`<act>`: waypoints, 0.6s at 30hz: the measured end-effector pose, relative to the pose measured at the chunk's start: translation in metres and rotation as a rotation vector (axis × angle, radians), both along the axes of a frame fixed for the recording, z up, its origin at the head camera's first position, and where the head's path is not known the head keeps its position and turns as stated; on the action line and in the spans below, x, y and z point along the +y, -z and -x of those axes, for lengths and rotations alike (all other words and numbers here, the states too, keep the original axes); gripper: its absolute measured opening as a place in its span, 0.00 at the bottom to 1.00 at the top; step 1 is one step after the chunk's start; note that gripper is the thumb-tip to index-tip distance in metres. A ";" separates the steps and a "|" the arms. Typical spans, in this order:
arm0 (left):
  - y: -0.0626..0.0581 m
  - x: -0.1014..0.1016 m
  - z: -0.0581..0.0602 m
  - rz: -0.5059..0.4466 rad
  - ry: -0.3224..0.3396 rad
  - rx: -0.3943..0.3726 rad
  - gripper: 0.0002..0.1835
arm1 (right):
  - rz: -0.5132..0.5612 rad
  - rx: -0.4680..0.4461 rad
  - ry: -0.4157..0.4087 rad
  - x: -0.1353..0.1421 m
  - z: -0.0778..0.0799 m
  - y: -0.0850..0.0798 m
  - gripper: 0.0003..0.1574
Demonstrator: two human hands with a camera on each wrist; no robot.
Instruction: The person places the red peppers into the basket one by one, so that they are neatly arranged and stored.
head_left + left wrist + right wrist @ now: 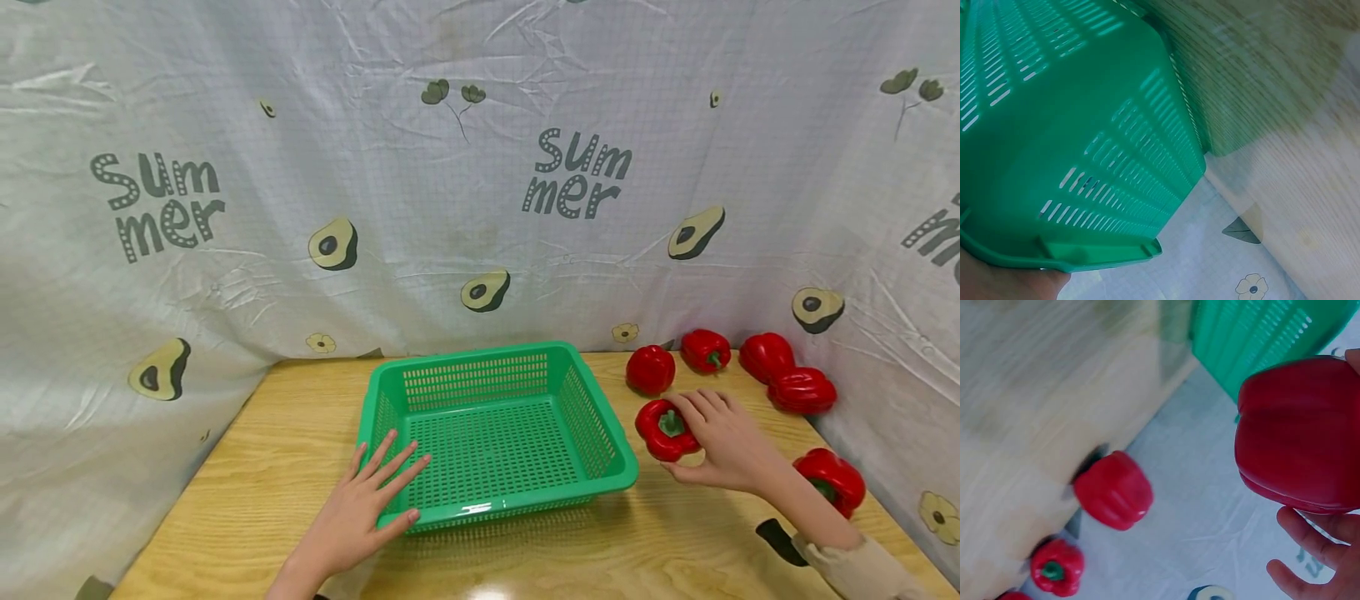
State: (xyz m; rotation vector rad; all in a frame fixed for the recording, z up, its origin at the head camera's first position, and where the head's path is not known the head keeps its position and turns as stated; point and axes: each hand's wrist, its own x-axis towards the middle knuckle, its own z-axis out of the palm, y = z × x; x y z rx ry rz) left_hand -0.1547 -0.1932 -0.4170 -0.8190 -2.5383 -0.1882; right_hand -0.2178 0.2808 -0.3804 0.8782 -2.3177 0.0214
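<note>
A green plastic basket [495, 504] with slotted walls stands on the wooden table. My left hand [358, 515] lies over its near-left corner, fingers straight and spread, touching the rim. From below, the left wrist view shows the basket's wall [1079, 81] with part of that hand [1013, 281] at the rim. Right of the basket, my right hand [723, 442] grips a red bell pepper [662, 446] between thumb and fingers, its green stem facing up. The right wrist view shows this held pepper [1300, 434] large, clear of the table, with the basket [1254, 344] behind it.
Several more red bell peppers lie on the right: one [650, 370] behind the held one, another [705, 351] at the back, a pair [802, 390] by the side cloth, and one [831, 479] beside my right forearm. A printed cloth [420, 208] hangs behind the table.
</note>
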 end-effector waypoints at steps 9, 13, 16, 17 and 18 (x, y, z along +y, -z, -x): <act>0.001 0.000 0.000 -0.003 0.001 0.011 0.33 | -0.002 -0.006 -0.061 -0.023 0.012 -0.017 0.51; 0.000 0.000 0.000 -0.007 0.000 0.000 0.33 | -0.014 0.003 -0.089 -0.033 0.019 -0.024 0.50; -0.001 0.000 0.000 -0.002 0.000 -0.007 0.33 | -0.015 0.014 -0.110 -0.041 0.025 -0.028 0.50; 0.000 0.000 0.000 0.003 0.002 -0.007 0.33 | -0.012 0.014 -0.118 -0.043 0.027 -0.029 0.50; 0.000 0.000 0.000 0.005 0.002 -0.009 0.33 | -0.011 0.013 -0.126 -0.045 0.029 -0.029 0.50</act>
